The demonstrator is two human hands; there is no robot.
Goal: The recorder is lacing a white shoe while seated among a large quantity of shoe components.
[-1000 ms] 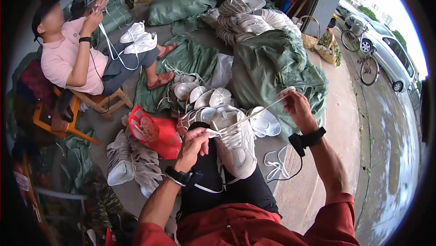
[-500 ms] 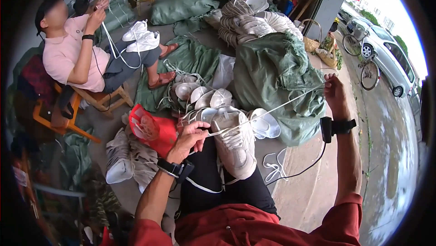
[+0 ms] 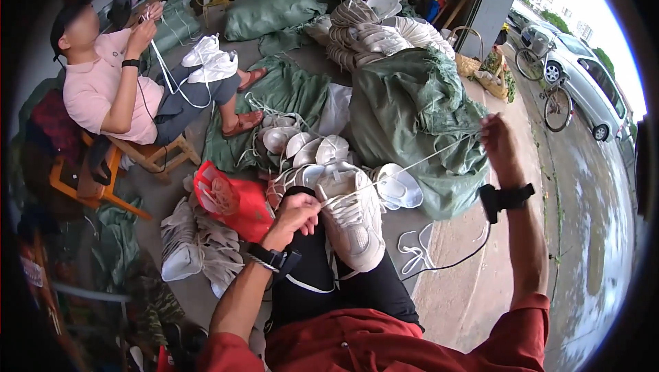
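Observation:
A white sneaker (image 3: 351, 217) rests on my lap, its toe toward me, with lacing across its front. My left hand (image 3: 296, 215) is closed beside the shoe's left side, fingers curled on the white shoelace. From the shoe a length of that shoelace (image 3: 427, 158) runs taut up to the right. My right hand (image 3: 499, 140) pinches its far end, held out well to the right of the shoe. Another loose stretch of lace hangs over my left thigh.
White shoe pieces (image 3: 398, 188) lie behind the sneaker, beside a large green sack (image 3: 412, 111). A red bag (image 3: 230, 200) and stacked shoe uppers (image 3: 182, 248) stand at left. A seated person (image 3: 103, 90) handles laces, white shoes on their lap. A black cable (image 3: 456, 260) trails from my right wrist.
My right hand has come slightly down and left with the lace end. The fingers of my left hand have curled in more tightly. The shoe stays on my lap.

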